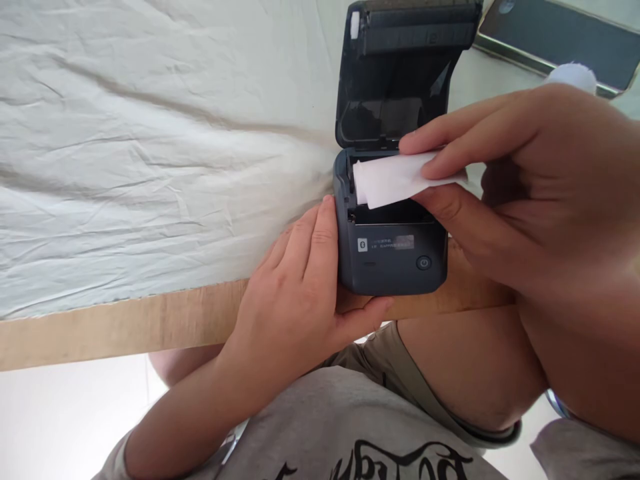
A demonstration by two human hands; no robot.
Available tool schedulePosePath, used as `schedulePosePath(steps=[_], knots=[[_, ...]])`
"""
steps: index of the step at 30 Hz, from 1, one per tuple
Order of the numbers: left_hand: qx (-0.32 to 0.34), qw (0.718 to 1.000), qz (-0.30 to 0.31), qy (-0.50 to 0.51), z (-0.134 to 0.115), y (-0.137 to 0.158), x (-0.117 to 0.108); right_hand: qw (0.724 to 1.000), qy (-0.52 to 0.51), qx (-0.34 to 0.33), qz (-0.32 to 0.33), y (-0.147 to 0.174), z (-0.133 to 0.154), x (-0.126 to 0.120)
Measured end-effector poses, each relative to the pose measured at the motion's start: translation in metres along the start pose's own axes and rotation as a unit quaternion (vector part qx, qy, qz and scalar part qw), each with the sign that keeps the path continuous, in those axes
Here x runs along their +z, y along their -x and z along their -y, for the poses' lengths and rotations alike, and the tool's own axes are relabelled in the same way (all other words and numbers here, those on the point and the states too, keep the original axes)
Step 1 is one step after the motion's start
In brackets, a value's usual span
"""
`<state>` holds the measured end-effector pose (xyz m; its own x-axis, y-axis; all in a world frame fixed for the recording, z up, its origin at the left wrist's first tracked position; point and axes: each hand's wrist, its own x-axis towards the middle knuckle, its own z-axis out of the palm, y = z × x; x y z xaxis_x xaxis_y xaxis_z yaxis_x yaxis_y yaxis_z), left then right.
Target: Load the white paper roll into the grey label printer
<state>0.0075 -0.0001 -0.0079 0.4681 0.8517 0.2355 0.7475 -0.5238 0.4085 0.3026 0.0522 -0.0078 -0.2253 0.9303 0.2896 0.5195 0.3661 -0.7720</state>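
A small dark thermal printer (395, 280) sits near the table's front edge, with its lid (395, 80) swung up and back. My left hand (295, 280) steadies the printer, its fingers along the left side and its thumb by the front corner. Between the thumb and fingers of my right hand (530, 173) is a white paper roll (400, 180), pinched at its right side. The roll's left end lies over the printer's paper compartment, and its loose sheet hangs toward the front. The compartment's right part is hidden behind my right hand.
A dark smartphone (565, 40) lies at the back right. Partly behind my right hand is another white roll-like thing (573, 77). A wrinkled pale cloth (150, 153) covers the table, whose wooden front edge (150, 320) shows just before my lap.
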Motion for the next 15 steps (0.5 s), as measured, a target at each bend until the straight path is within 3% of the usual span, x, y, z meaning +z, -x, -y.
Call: schedulePosePath(steps=[8, 15], knots=[[-0.005, 1.0, 0.002, 0.008, -0.001, 0.0, 0.001, 1.0, -0.001, 0.004, 0.012, -0.015, 0.001, 0.005], [-0.009, 1.0, 0.003, 0.009, -0.001, 0.001, 0.001, 0.998, 0.058, -0.033, 0.012, -0.023, 0.029, 0.014]])
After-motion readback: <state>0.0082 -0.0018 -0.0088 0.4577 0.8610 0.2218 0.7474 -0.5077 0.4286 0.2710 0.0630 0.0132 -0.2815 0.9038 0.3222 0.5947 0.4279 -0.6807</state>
